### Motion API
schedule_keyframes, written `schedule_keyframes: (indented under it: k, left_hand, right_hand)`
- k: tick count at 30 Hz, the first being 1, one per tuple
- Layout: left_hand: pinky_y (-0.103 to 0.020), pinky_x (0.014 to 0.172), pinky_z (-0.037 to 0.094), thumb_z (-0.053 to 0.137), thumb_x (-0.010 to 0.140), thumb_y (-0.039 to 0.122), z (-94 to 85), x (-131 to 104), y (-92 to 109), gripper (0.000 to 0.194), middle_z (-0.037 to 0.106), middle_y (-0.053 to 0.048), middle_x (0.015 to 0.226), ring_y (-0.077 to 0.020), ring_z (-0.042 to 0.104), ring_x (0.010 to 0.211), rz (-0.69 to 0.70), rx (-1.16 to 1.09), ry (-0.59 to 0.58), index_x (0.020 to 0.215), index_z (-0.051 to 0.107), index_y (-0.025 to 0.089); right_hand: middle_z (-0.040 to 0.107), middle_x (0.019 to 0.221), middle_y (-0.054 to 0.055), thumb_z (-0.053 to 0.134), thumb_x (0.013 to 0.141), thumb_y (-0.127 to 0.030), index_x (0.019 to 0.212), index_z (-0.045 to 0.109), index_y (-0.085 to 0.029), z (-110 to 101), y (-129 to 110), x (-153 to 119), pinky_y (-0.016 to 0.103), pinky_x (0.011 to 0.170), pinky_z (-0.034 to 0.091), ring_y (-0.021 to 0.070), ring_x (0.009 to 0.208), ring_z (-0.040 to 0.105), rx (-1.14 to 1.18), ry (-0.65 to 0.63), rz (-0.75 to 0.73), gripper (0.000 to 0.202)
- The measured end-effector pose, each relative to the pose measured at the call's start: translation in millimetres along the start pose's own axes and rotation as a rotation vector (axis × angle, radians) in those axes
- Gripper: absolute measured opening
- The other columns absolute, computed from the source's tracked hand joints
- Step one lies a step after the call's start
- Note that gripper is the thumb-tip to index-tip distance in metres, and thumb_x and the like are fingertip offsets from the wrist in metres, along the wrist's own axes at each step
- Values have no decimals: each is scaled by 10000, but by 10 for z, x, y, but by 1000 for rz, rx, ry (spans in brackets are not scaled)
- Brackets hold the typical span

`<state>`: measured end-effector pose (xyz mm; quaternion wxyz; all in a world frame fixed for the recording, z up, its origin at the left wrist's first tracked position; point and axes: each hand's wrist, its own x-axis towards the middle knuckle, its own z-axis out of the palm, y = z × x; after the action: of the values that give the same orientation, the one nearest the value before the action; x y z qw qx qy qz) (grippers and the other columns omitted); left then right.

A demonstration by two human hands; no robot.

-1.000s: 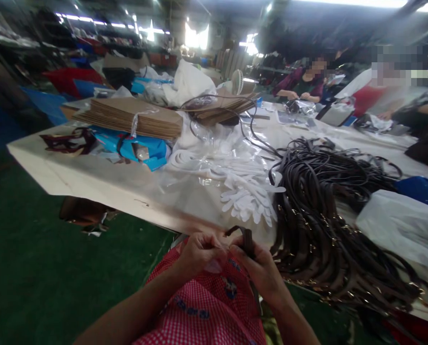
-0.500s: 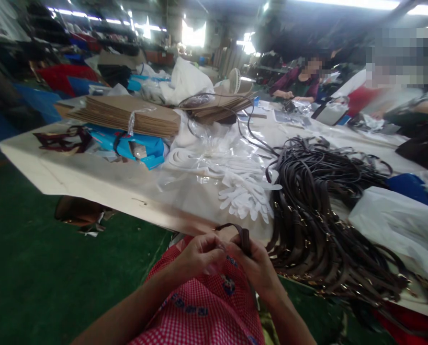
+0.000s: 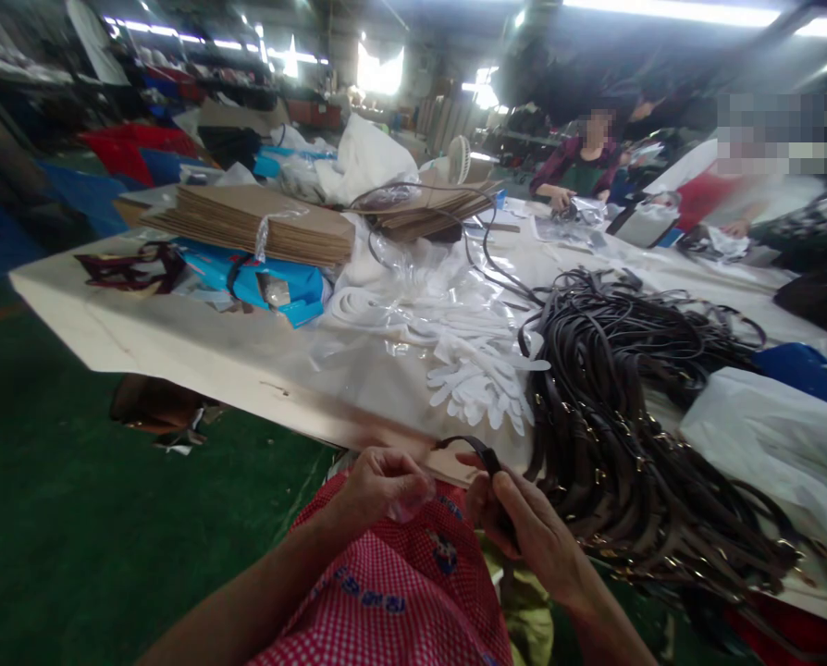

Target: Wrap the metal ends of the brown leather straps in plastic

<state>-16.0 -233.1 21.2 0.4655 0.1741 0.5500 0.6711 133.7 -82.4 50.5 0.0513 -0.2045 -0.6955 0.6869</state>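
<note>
My right hand (image 3: 524,523) is closed around a dark leather strap (image 3: 481,450), whose free end curves up and left over the table edge. My left hand (image 3: 389,486) is apart from it, in front of the red checked apron (image 3: 378,592). Its fingers are curled in a pinch, with what looks like a scrap of clear plastic film (image 3: 410,507) at the thumb. To the right of my right hand lies a large heap of dark straps (image 3: 614,435) with gold-coloured metal fittings. White gloves (image 3: 479,384) rest on the table just beyond my hands.
On the pale table (image 3: 178,342) are stacked brown cardboard sheets (image 3: 261,227), a blue packet (image 3: 251,282) and clear plastic bags. A white plastic bag (image 3: 767,444) lies beside the straps. A small fan (image 3: 459,160) stands behind. Across the table, a person (image 3: 584,171) handles shiny wrapping.
My right hand has moved right and away from my left hand, carrying the strap. The left hand has barely moved. The view has shifted slightly.
</note>
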Motion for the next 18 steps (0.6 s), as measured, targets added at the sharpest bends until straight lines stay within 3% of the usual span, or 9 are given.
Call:
schedule_keyframes:
  k: [4,8,13,18]
  left_hand:
    - [-202,469,425,814,557,291,-42,4,14,202,707,-52,604,-107,562,482,-64,-66,-65,573,705,122]
    - [-194,500,436,766,632,293,-49,6,6,173,731,-56,634,-110,584,520,-88,-28,-178,592,731,128]
    - [-189,498,432,753,626,256,-30,23,-5,126,722,-42,617,-107,578,516,-82,-41,-208,597,725,136]
    - [-175,407,346,781,563,225,-66,53,-22,131,660,-26,526,-83,497,420,-112,-95,-209,590,709,119]
  right_hand:
    - [563,757,10,477,925,-593,1336,543,-189,-235,-105,-111,217,444,340,93,495,421,-192,-91,68,580]
    - [644,789,36,472,937,-549,1314,597,-235,-453,-342,-209,213,427,373,105,485,487,-443,-124,23,506]
    - [725,781,80,532,900,-507,1111,749,-246,-713,-759,-328,247,552,512,202,655,653,-750,32,-164,400]
    - [779,922,107,632,788,-607,996,797,-328,-961,-1015,-502,294,598,589,279,774,741,-896,249,-290,385]
